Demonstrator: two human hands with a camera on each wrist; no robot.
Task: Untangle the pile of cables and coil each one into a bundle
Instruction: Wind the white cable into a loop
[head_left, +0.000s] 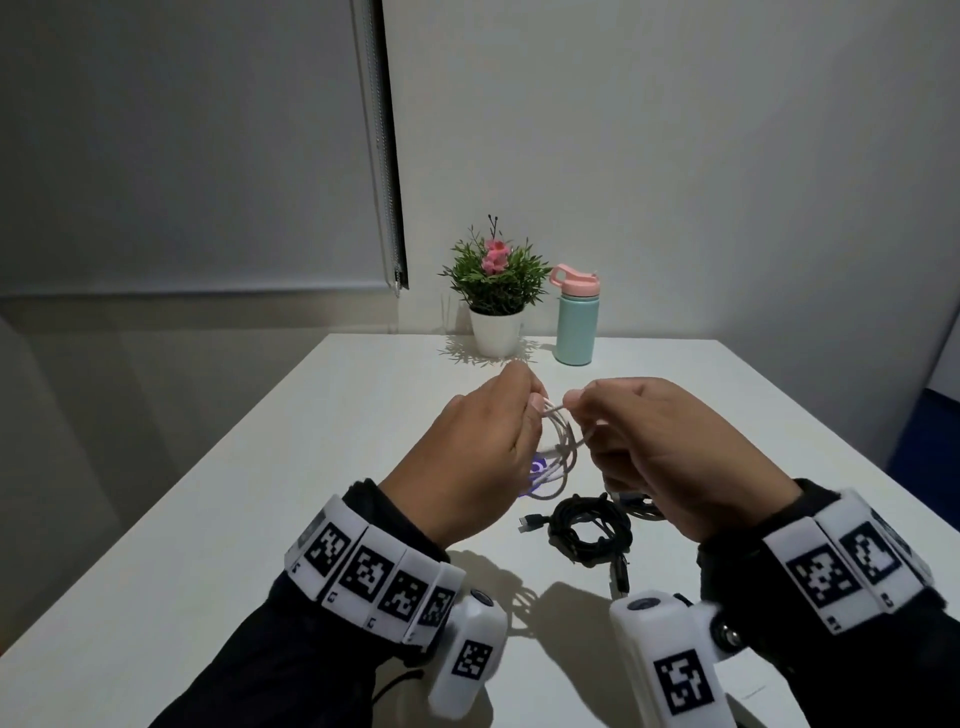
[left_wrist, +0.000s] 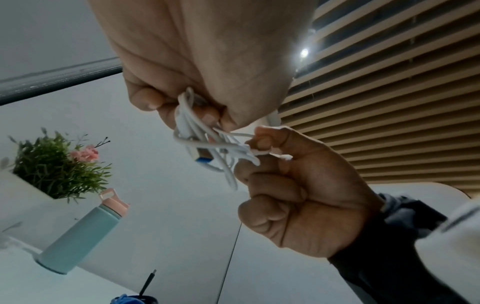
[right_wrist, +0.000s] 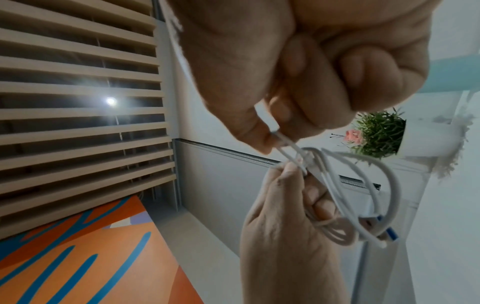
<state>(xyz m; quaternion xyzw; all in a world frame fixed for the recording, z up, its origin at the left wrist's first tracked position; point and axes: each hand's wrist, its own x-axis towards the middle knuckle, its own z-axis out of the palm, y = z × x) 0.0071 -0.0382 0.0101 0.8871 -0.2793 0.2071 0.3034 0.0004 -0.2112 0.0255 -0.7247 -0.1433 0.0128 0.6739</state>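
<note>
A white cable hangs in loose loops between both hands above the table. My left hand grips the top of the loops, fingers curled round several strands. My right hand pinches one strand of the same white cable between thumb and forefinger, close to the left hand. A USB plug with a blue insert dangles from the loops. A black cable lies coiled on the table below the hands, one plug sticking out to its left. Another cable shows partly under my right hand.
A potted plant with pink flowers and a teal bottle with a pink lid stand at the table's far edge by the wall. A small purple-lit object lies behind the white loops. A roller blind covers the window at left.
</note>
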